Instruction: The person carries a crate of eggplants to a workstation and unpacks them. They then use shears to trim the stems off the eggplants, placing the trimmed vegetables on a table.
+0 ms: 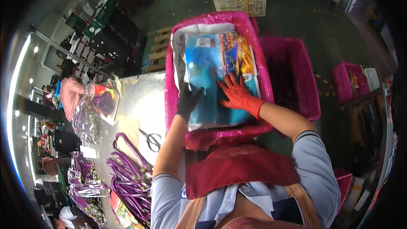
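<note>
My left hand [188, 100], in a black glove, lies with fingers spread on the left side of a flat blue printed plastic packet or sheet [202, 58]. Across from it, my right hand [240, 95] in a red glove rests spread on the same blue plastic, near its orange printed part. Neither hand grips anything. Beneath is a bright pink plastic crate [266, 76] with a glossy rim, directly in front of me. White and grey sheeting [180, 57] lines its left and far sides. What lies under the blue plastic is hidden.
Left on the metal worktable [130, 92] are black-handled scissors [153, 142], loose long purple eggplants [130, 171] and bagged eggplants [87, 121]. A co-worker in pink [70, 89] stands there. Another pink crate [310, 79] is at right; a cream crate [240, 5] stands beyond.
</note>
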Available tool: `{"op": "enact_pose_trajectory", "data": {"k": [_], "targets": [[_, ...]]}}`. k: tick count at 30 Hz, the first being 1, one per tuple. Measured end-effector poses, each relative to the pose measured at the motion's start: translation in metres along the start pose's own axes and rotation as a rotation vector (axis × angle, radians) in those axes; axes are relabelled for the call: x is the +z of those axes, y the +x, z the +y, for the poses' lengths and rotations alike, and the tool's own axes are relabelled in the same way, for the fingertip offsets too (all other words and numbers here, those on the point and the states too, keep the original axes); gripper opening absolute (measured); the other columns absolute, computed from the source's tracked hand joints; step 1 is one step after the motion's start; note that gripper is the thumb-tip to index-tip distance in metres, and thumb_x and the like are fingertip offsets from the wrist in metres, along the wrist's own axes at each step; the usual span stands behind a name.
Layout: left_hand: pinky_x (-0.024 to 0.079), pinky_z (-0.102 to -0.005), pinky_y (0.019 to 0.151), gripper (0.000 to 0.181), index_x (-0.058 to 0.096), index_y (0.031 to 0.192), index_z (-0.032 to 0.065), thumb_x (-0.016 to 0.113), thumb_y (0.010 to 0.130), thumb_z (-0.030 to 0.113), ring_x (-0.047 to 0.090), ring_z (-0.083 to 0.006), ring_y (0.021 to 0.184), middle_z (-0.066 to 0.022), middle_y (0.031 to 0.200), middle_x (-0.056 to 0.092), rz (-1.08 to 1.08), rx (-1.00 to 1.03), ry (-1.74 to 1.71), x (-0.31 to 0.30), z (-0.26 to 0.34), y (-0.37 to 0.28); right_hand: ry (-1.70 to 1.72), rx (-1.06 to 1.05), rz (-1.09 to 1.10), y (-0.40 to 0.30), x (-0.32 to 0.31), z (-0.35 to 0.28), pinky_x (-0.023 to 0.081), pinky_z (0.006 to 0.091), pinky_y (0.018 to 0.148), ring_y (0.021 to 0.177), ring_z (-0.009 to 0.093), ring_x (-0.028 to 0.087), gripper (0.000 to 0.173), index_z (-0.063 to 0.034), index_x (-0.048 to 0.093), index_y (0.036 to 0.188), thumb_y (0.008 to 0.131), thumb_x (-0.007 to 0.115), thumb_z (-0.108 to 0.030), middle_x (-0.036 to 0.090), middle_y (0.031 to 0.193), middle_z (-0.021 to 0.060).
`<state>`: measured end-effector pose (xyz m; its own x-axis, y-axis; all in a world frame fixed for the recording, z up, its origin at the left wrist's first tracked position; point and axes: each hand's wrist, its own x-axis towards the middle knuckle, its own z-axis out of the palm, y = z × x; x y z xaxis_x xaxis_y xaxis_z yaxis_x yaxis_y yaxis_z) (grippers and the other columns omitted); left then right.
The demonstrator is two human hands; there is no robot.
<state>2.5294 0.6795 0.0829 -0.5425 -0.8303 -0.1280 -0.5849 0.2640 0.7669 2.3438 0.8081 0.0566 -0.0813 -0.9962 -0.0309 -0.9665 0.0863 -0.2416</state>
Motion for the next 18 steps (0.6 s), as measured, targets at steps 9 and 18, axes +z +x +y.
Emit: {"op": "enact_pose_trajectory", "data": {"k": [9,18], "targets": [[0.049,-0.0281,0.067,0.024,0.062,0.097,0.0013,0.063,0.085,0.022,0.063,-0.0182,0.077,-0.011,0.087,0.067,-0.239,0.136,0.071,0.008,0.064,-0.018,1.568,-0.135,0.158,0.003,0.019,0.029,0.023,0.0349,0.111,0.129,0.019,0.037,0.046,-0.0041,0.029,0.141,0.099,0.039,-0.019,0.038,0.141,0.0098],[0.045,-0.0287,0.082,0.025,0.056,0.113,0.0035,0.049,0.089,0.003,0.056,-0.0146,0.094,-0.0036,0.102,0.059,0.407,0.219,-0.85,-0.083,0.023,-0.002,1.453,-0.409,0.644,-0.007,-0.073,-0.043,0.039,0.0337,0.101,0.128,0.023,0.04,0.05,-0.0054,0.032,0.141,0.094,0.048,-0.004,0.035,0.144,0.0131]]}}
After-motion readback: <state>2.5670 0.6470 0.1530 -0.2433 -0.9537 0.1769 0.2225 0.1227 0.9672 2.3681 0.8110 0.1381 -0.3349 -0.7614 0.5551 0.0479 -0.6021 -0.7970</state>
